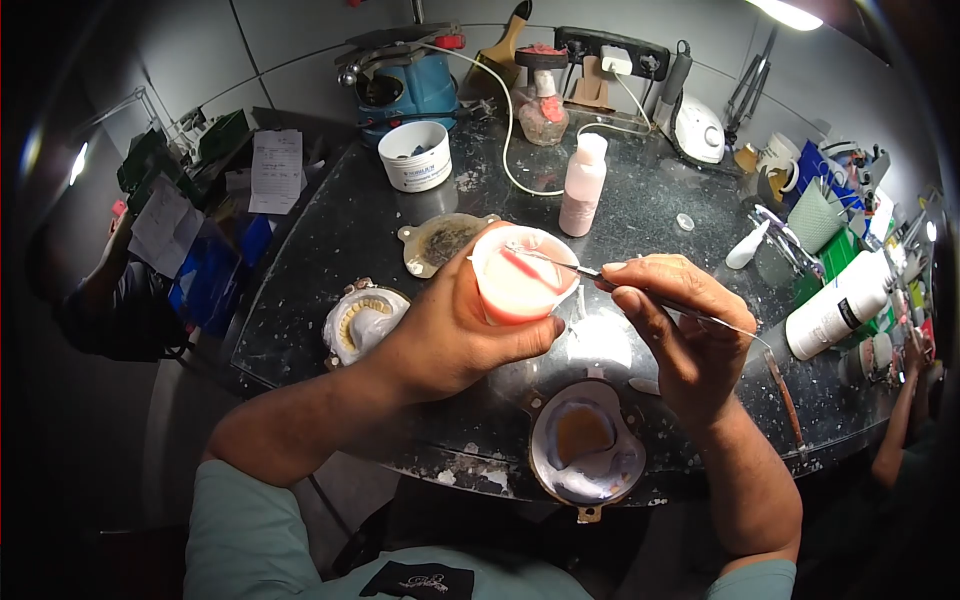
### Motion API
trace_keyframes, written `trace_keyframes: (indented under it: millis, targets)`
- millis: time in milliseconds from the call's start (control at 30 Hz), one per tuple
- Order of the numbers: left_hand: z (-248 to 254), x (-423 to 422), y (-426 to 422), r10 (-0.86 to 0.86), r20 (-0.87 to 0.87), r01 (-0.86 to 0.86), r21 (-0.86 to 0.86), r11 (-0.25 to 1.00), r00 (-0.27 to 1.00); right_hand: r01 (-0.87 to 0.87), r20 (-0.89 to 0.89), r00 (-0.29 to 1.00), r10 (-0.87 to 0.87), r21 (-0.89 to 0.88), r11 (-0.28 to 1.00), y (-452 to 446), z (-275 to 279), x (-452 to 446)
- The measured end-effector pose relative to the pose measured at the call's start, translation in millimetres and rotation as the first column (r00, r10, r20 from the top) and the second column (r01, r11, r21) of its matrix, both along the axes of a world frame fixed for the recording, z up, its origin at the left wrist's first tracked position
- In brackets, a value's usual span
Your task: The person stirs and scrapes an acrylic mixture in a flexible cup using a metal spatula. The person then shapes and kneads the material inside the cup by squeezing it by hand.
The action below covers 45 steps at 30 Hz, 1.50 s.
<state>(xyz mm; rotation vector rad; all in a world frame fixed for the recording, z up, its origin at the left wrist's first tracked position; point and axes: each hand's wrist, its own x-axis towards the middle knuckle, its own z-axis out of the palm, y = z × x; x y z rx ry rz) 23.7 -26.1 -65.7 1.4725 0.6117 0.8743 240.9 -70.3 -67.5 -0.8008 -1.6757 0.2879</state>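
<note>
My left hand (465,325) is wrapped round a small translucent cup (490,305) of pink mixture, tilted a little towards me. In my right hand (690,320) is a slim metal spatula (640,288), pinched like a pen, its tip inside the cup over the mixture. Below the cup, near the bench's front edge, lies a round dental flask half (545,465) with a plaster mould in it. Another plaster mould (345,345) with a row of teeth sits beside my left forearm, partly hidden by it. Behind my left hand is a round metal flask lid (440,245).
A bottle of pink powder (585,185) and a white tub (414,160) stand farther back, before a blue machine (405,90). At right are a white squeeze bottle (840,305), a small nozzle bottle (747,245) and a thin rusty tool (785,400). Another person's arm (897,420) shows far right.
</note>
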Motion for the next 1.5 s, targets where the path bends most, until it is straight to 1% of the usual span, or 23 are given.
trace_keyframes:
  millis: [167, 467, 567, 667, 767, 867, 1000, 1100, 1200, 1267, 1300, 1333, 1367, 1400, 1467, 1500]
  targets:
    - [0, 1, -1, 0.004, 0.026, -0.004, -0.023, 1.0, 1.0, 0.011, 0.012, 1.0, -0.011, 0.008, 1.0, 0, -1, 1]
    - [-2, 2, 3, 0.008, -0.013, -0.008, 0.009, 1.0, 1.0, 0.038, 0.065, 0.997, -0.041, 0.044, 0.998, 2, 2, 2]
    - [-1, 2, 3, 0.048, -0.031, -0.046, 0.049, 0.998, 0.998, 0.045, 0.098, 0.994, -0.053, 0.079, 0.996, 4, 2, 3]
    - [4, -2, 5, -0.019, -0.026, 0.018, -0.032, 0.999, 0.999, 0.044, 0.114, 0.992, -0.055, 0.096, 0.994, 5, 1, 3]
    - [-4, -5, 10, -0.088, 0.068, 0.094, -0.091, 0.991, 0.994, 0.036, 0.108, 0.993, -0.046, 0.097, 0.995, 6, 1, 4]
    - [-4, -8, 11, -0.117, 0.048, 0.122, -0.118, 0.985, 0.992, 0.022, 0.097, 0.995, -0.031, 0.092, 0.996, 6, 0, 5]
    - [-4, -7, 11, -0.159, 0.091, 0.171, -0.14, 0.975, 0.983, 0.001, 0.074, 0.997, -0.009, 0.098, 0.995, 8, -2, 5]
    - [-11, -9, 16, -0.184, 0.108, 0.2, -0.165, 0.966, 0.977, 0.02, 0.077, 0.997, -0.027, 0.096, 0.995, 7, -2, 4]
    - [-11, -10, 18, -0.172, 0.084, 0.184, -0.18, 0.966, 0.982, 0.077, 0.103, 0.99, -0.095, 0.169, 0.983, 9, -6, 5]
    - [-9, -8, 13, -0.149, 0.058, 0.157, -0.184, 0.97, 0.987, 0.176, 0.029, 0.983, -0.179, 0.093, 0.98, 10, -6, 5]
    - [-7, -7, 13, -0.178, 0.051, 0.185, -0.194, 0.963, 0.983, 0.19, -0.058, 0.98, -0.188, 0.026, 0.981, 12, -9, 8]
    - [-3, -7, 12, -0.206, 0.045, 0.211, -0.204, 0.956, 0.977, 0.176, -0.148, 0.971, -0.185, -0.072, 0.982, 12, -10, 11]
    - [-2, -6, 12, -0.233, 0.039, 0.236, -0.214, 0.948, 0.972, 0.143, -0.232, 0.958, -0.167, -0.117, 0.983, 13, -11, 10]
    - [-4, -5, 13, -0.248, 0.088, 0.262, -0.234, 0.936, 0.965, 0.105, -0.315, 0.937, -0.151, -0.159, 0.982, 13, -11, 9]
    - [-9, -3, 17, -0.272, 0.184, 0.314, -0.268, 0.911, 0.945, 0.084, -0.348, 0.925, -0.154, -0.208, 0.974, 12, -12, 6]
    - [-9, -3, 16, -0.292, 0.197, 0.34, -0.289, 0.895, 0.936, 0.072, -0.364, 0.918, -0.156, -0.235, 0.969, 12, -13, 5]
